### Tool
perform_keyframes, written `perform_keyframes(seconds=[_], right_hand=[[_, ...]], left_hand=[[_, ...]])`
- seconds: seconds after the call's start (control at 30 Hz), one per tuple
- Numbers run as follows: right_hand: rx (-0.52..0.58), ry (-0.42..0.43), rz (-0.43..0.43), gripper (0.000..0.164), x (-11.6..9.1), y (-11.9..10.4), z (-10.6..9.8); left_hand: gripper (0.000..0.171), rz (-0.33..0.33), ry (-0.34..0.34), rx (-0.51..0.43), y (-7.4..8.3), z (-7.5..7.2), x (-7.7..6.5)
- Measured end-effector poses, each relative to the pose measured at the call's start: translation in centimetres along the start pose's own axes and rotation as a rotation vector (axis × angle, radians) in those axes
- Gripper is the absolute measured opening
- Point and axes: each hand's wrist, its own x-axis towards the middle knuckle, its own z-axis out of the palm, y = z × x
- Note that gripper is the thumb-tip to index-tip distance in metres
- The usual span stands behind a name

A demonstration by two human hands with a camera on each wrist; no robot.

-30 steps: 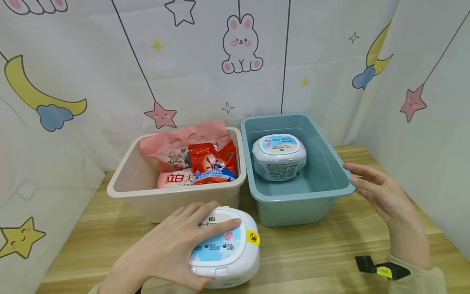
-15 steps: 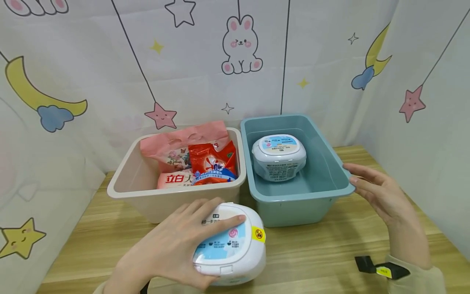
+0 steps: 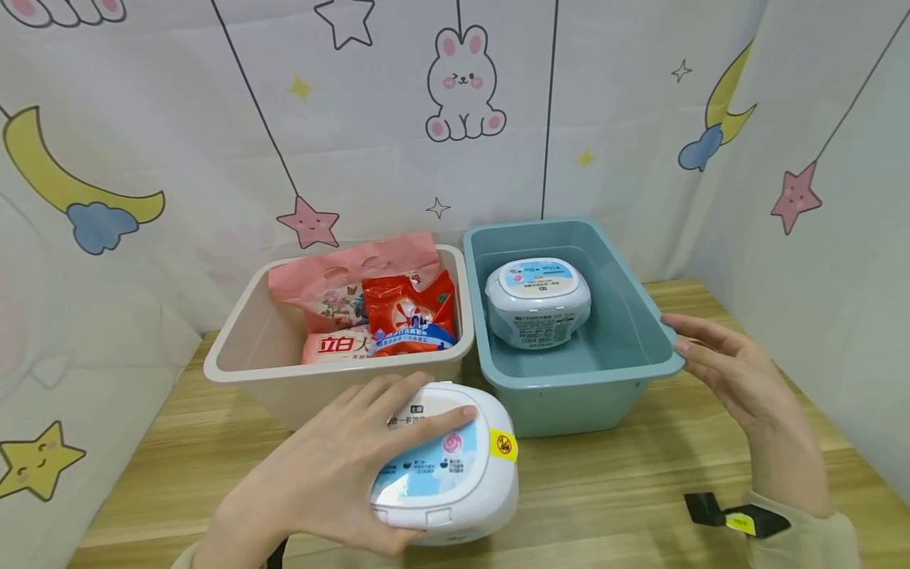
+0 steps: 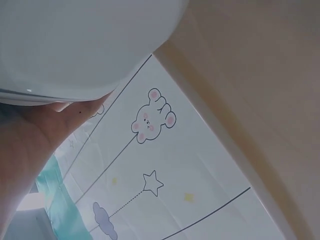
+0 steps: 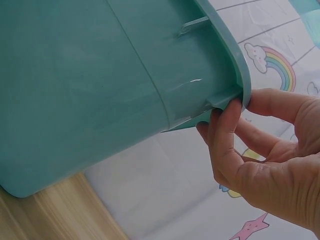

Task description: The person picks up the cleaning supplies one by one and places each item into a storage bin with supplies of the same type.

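Observation:
My left hand (image 3: 320,466) grips a white lidded tub (image 3: 490,482) with a blue-and-white label and a yellow sticker, in front of the two bins. The tub is tilted, and its pale side (image 4: 85,45) fills the upper left of the left wrist view. My right hand (image 3: 742,383) pinches the front right corner of the blue-green bin (image 3: 626,348); the right wrist view shows the fingers (image 5: 227,130) of that hand under the rim. A similar white tub (image 3: 538,304) sits upright inside this bin, toward its left side.
Left of the blue-green bin stands a beige bin (image 3: 242,340). It contains a pink bag (image 3: 334,276), a red packet (image 3: 408,312) and a pink-and-white pack (image 3: 330,345). Both bins stand on a wood-grain table (image 3: 604,490), with a patterned white curtain (image 3: 391,95) behind.
The tub in my left hand has shifted a little to the right and toward the bins. My right hand keeps its hold on the blue-green bin's rim.

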Motion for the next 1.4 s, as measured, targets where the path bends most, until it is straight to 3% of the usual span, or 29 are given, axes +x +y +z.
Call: perform_keyframes(seconds=[0.3, 0.7, 1.07, 1.4], right_hand=[[-0.006, 0.009, 0.005, 0.04, 0.0, 0.0, 0.1], [0.017, 0.007, 0.001, 0.04, 0.0, 0.0, 0.1], [0.016, 0.014, 0.003, 0.04, 0.0, 0.0, 0.1], [0.014, 0.007, -0.004, 0.04, 0.0, 0.0, 0.0]], left_hand=[[0.098, -0.043, -0.047, -0.019, 0.7, -0.8, 0.4], [0.096, -0.03, -0.046, -0.045, 1.3, -1.8, 1.0], [0.096, -0.007, -0.034, -0.041, 1.6, -2.6, 1.7], [0.095, 0.057, -0.005, -0.043, 1.8, -2.8, 2.3]])
